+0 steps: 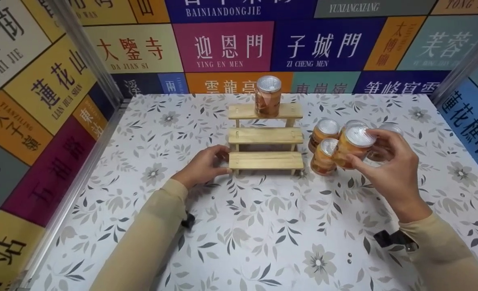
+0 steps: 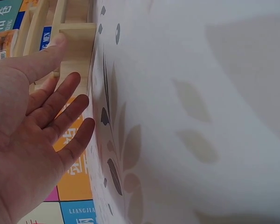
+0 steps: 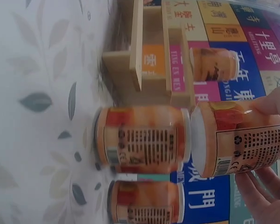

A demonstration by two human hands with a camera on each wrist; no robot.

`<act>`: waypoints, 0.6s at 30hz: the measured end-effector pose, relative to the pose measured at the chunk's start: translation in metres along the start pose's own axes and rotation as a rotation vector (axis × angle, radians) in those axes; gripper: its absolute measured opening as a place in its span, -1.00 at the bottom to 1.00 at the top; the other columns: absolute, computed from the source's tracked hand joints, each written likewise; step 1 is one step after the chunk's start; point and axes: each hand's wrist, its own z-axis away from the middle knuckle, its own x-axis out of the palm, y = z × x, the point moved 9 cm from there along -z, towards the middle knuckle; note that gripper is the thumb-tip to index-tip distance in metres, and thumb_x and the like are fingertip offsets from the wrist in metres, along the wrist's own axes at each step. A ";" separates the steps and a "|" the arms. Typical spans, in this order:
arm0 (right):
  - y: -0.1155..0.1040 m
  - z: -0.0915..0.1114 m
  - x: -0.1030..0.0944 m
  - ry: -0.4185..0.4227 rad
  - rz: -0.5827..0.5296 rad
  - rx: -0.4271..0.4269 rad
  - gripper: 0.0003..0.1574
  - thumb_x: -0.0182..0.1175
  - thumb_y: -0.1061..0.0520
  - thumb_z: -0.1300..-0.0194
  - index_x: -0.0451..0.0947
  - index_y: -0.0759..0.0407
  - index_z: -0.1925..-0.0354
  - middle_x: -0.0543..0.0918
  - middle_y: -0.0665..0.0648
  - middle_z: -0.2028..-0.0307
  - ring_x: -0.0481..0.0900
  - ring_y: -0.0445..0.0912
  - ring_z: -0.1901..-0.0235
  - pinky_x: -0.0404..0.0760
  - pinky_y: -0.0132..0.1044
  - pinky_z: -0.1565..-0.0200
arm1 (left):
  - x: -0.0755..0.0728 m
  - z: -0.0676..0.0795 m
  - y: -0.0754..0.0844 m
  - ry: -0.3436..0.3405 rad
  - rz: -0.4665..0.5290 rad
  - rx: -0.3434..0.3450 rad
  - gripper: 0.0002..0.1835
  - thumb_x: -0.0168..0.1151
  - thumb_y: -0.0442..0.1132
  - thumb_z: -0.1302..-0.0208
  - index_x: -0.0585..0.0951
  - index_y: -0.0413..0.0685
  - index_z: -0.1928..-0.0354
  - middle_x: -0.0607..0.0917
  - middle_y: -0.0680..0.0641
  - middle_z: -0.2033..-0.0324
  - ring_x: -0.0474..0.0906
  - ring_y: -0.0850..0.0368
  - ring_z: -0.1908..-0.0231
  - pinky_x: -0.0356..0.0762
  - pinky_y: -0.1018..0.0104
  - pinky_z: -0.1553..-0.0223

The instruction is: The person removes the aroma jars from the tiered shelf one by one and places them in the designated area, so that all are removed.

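In the head view my right hand (image 1: pixel 396 171) holds an orange-labelled can (image 1: pixel 354 147) with a silver top between thumb and fingers. In the right wrist view the held can (image 3: pixel 245 137) is raised above the standing can (image 3: pixel 142 140) beside it. My left hand (image 1: pixel 204 165) is at the left end of a three-step wooden stand (image 1: pixel 265 161). Thumb and fingertips touch the stand's edge there, and the other fingers (image 2: pixel 74 109) are loosely extended in the left wrist view. One similar can (image 1: pixel 268 99) stands upright on the top step.
Several more cans (image 1: pixel 324 163) stand grouped on the table to the right of the stand, partly hidden by the held can and my hand. A flowered white cloth (image 1: pixel 263 242) covers the table. Panels with large lettering (image 1: pixel 223 46) rise behind and at both sides.
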 end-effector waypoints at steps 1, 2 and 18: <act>0.006 0.000 -0.004 0.008 -0.004 0.009 -0.16 0.59 0.51 0.14 0.58 0.33 -0.18 0.65 0.09 -0.04 0.68 -0.31 0.09 0.62 -0.61 0.07 | 0.000 0.000 0.000 -0.001 0.000 0.000 -0.36 0.51 -0.19 -0.24 0.49 -0.09 -0.32 0.68 -0.09 -0.09 0.58 -0.03 -0.16 0.51 0.07 -0.29; 0.012 0.000 -0.007 0.016 -0.003 0.019 -0.14 0.59 0.51 0.15 0.58 0.32 -0.18 0.65 0.07 -0.05 0.68 -0.30 0.07 0.62 -0.61 0.05 | 0.000 0.000 0.001 -0.002 -0.002 -0.001 -0.36 0.51 -0.18 -0.24 0.49 -0.09 -0.32 0.68 -0.09 -0.09 0.58 -0.03 -0.16 0.51 0.07 -0.29; 0.073 0.000 -0.025 0.032 0.083 0.137 -0.16 0.59 0.46 0.14 0.56 0.26 -0.16 0.61 0.06 -0.10 0.62 -0.29 0.00 0.59 -0.63 -0.05 | 0.000 -0.001 0.001 -0.002 -0.005 0.011 -0.35 0.51 -0.18 -0.24 0.49 -0.15 -0.33 0.68 -0.10 -0.08 0.58 -0.04 -0.16 0.51 0.05 -0.30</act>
